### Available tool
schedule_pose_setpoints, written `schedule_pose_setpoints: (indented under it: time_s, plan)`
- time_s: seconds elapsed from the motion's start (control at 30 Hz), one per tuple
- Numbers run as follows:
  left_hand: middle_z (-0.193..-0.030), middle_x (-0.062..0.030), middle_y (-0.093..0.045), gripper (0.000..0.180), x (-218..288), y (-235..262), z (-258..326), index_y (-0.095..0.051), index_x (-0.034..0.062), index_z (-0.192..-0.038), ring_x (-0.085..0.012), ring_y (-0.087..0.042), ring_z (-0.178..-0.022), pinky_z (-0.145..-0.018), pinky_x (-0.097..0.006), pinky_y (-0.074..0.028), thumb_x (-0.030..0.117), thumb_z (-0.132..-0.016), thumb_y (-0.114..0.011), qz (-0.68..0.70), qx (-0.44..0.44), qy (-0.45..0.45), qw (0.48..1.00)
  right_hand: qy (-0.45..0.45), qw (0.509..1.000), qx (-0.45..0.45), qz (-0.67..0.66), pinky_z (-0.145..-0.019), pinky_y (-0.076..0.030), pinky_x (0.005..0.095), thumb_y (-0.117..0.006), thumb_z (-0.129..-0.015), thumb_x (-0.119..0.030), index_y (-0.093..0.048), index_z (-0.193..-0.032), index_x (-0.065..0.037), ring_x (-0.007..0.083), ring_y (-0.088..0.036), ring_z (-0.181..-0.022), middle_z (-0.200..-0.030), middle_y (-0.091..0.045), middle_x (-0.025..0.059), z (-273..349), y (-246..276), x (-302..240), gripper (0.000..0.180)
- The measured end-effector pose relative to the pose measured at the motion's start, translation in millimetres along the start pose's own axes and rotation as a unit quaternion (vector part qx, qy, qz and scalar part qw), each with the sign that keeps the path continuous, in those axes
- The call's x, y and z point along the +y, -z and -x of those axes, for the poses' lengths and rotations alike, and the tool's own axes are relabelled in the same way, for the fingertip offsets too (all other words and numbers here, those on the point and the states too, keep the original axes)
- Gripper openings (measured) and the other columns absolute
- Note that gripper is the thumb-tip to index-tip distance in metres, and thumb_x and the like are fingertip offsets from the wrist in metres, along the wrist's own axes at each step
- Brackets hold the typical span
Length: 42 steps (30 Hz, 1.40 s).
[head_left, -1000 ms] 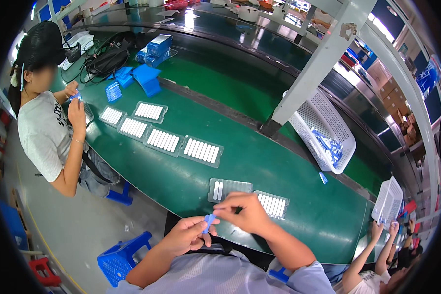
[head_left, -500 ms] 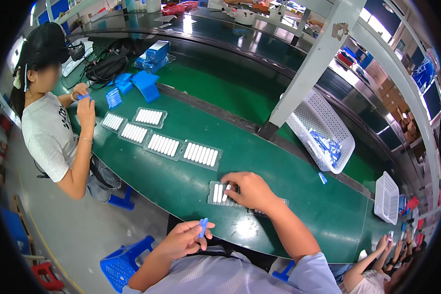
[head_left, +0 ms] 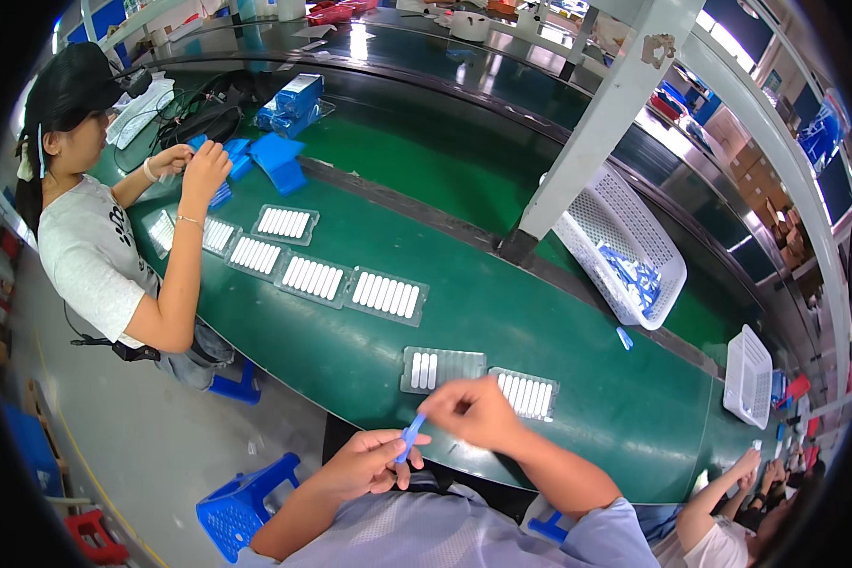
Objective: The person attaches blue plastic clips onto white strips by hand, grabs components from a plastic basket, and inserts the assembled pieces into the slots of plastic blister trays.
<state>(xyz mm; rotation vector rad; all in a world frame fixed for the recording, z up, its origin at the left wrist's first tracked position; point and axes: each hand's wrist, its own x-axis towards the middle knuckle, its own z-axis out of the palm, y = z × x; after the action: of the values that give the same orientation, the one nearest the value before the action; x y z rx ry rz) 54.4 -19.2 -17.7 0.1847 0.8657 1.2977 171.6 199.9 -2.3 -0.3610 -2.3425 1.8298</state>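
Left hand (head_left: 366, 463) and right hand (head_left: 475, 414) pinched a blue strip (head_left: 410, 441). At its 1 o'clock, a part-filled tray (head_left: 464, 365) held 3 white sticks (head_left: 425, 371); the 2 o'clock tray (head_left: 553, 398) looked full.

Part-filled clear tray (head_left: 459, 367) on green table (head_left: 540, 322), three white sticks (head_left: 425, 370) at its left end. Near side of that tray: left hand (head_left: 374, 462) grips blue strip (head_left: 413, 435), right hand (head_left: 473, 412) pinches the strip's upper end. Just right of the tray: full tray (head_left: 552, 401) of white sticks. Beyond it, to the left: group of filled trays (head_left: 423, 301), then co-worker (head_left: 95, 251), both hands raised. Beyond it, to the right: white basket (head_left: 577, 237), blue-and-white pieces inside. Left of it, lower down: blue stool (head_left: 227, 521).
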Motion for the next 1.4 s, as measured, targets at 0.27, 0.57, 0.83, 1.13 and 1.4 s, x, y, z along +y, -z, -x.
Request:
schedule_pose_setpoints:
  time_s: [0.27, 0.57, 0.83, 1.13, 1.4]
  plan:
    - [-0.102, -0.0110, -0.064, 0.040, -7, 5, -3, -0.055, -0.0040, -0.135, -0.0168, -0.064, -0.072, -0.044, -0.020, -0.033, 0.024, -0.109, -0.049, 0.003, 0.009, 0.002, 1.000, -0.069, 0.997, 0.041, -0.019, -0.058, -0.050, 0.0260, -0.073, -0.086, -0.010, -0.073, -0.087, -0.001, 0.0090, -0.064, -0.063, -0.073, -0.072, 0.0041, -28, 48, 9, 0.009]
    - [-0.101, -0.0123, -0.064, 0.039, -6, 2, 0, -0.055, -0.0048, -0.135, -0.0171, -0.065, -0.071, -0.044, -0.020, -0.034, 0.023, -0.109, -0.048, 0.009, 0.004, 0.004, 1.000, 0.112, 0.928, 0.000, 0.356, -0.068, -0.053, 0.0408, -0.077, -0.082, -0.020, -0.067, -0.113, -0.005, 0.0286, -0.065, -0.069, -0.071, -0.063, 0.0093, -47, 44, -6, 0.035]
    - [-0.107, -0.0157, -0.064, 0.038, -3, 4, -1, -0.054, -0.0049, -0.137, -0.0172, -0.068, -0.075, -0.044, -0.020, -0.040, 0.019, -0.109, -0.046, 0.005, 0.007, -0.021, 1.000, 0.048, 0.961, 0.127, 0.241, -0.052, -0.041, 0.0310, -0.080, -0.084, -0.019, -0.069, -0.112, -0.005, 0.0135, -0.052, -0.055, -0.061, -0.054, 0.0031, -26, 36, -10, 0.033]
    - [-0.108, -0.0153, -0.064, 0.038, -4, -2, -10, -0.054, -0.0047, -0.137, -0.0168, -0.068, -0.076, -0.044, -0.020, -0.041, 0.020, -0.109, -0.047, -0.017, -0.019, -0.001, 1.000, -0.042, 0.997, 0.063, 0.029, -0.052, -0.043, 0.0250, -0.076, -0.089, -0.016, -0.074, -0.088, -0.004, 0.0077, -0.055, -0.054, -0.062, -0.063, 0.0019, 7, 12, -9, 0.012]
    - [-0.102, -0.0142, -0.066, 0.038, -9, 2, -4, -0.056, -0.0050, -0.134, -0.0185, -0.068, -0.073, -0.041, -0.021, -0.033, 0.021, -0.108, -0.049, 0.020, 0.006, -0.009, 1.000, 0.197, 0.844, 0.093, 0.491, -0.065, -0.048, 0.0359, -0.075, -0.087, -0.026, -0.075, -0.082, -0.009, 0.0244, -0.064, -0.064, -0.069, -0.068, 0.0050, 3, 28, 6, 0.017]
